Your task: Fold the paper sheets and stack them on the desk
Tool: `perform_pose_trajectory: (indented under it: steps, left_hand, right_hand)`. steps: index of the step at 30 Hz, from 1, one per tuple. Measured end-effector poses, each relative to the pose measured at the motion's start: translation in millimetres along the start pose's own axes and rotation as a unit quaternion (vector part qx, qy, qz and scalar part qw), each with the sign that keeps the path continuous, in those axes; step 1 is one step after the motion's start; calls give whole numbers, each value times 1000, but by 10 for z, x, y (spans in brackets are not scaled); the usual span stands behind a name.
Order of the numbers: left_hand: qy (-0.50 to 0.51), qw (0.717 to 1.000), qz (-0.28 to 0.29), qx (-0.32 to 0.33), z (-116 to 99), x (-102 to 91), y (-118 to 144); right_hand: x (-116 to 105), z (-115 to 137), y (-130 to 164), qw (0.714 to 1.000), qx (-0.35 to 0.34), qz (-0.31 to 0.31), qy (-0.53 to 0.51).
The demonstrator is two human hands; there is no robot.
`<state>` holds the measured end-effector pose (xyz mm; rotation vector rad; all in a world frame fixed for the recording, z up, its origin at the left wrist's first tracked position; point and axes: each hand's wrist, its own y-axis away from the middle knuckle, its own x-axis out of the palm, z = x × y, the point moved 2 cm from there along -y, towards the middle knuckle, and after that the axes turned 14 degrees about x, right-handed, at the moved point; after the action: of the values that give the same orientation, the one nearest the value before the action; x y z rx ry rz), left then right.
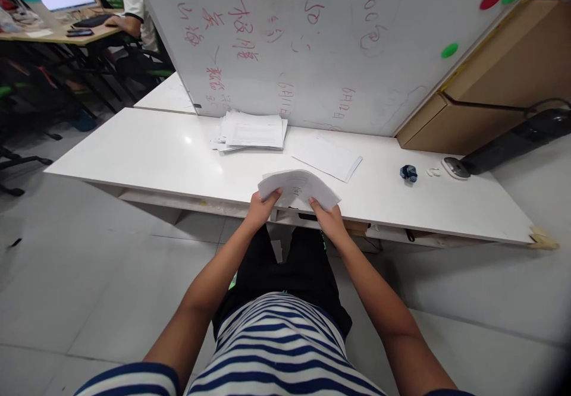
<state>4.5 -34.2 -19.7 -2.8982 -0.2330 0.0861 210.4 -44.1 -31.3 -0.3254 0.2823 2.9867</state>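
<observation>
At the near edge of the white table (134, 158), just in front of the whiteboard (312, 39), I have a thin sheaf of papers (298, 187) between both hands. My left hand (262, 203) pinches its left edge, thumb on top; my right hand (325, 213) pinches the near right edge the same way. The sheets bow upward in the middle, so I judge them light, limp and prone to sliding apart; the two side edges look like the best hold. Toward the whiteboard from the sheaf lies a taller paper stack (252, 131), and a single loose sheet (328, 157) lies close on the right. A small dark clip (408, 173) sits well apart, rightward. Left of the sheaf the tabletop offers broad bare room.
</observation>
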Motion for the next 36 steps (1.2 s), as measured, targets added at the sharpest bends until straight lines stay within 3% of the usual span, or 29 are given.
perform_pose_trajectory:
  steps: [5, 11, 16, 20, 22, 25, 28, 31, 36]
  left_hand:
    - [-6, 1000, 4, -6, 5, -4, 2]
    - [1, 999, 50, -10, -39, 44, -11]
    - [63, 995, 62, 45, -121, 65, -52]
    - [-54, 992, 35, 104, -111, -26, -122]
    - [-171, 971, 38, 161, -88, -64, -180]
    - [-336, 908, 63, 242, -12, -59, -293]
    - [-428, 856, 114, 267, 122, -12, -400]
    - [-451, 838, 160, 261, 242, 4, -458]
    - [-454, 836, 167, 258, 286, -54, -497]
  right_hand:
    - [-52, -14, 53, 1000, -7, 2, -1]
    - [-206, -41, 162, 998, 53, -31, 9]
    - [-545, -276, 257, 986, 113, -119, -39]
    - [-797, -569, 328, 965, 170, -183, -85]
    - [-862, -658, 357, 959, 199, -181, -84]
    - [-896, -694, 388, 956, 228, -169, -68]
    - [-892, -676, 401, 958, 224, -164, -72]
    - [-879, -674, 402, 961, 217, -152, -78]
    - [-866, -676, 363, 961, 220, -148, -75]
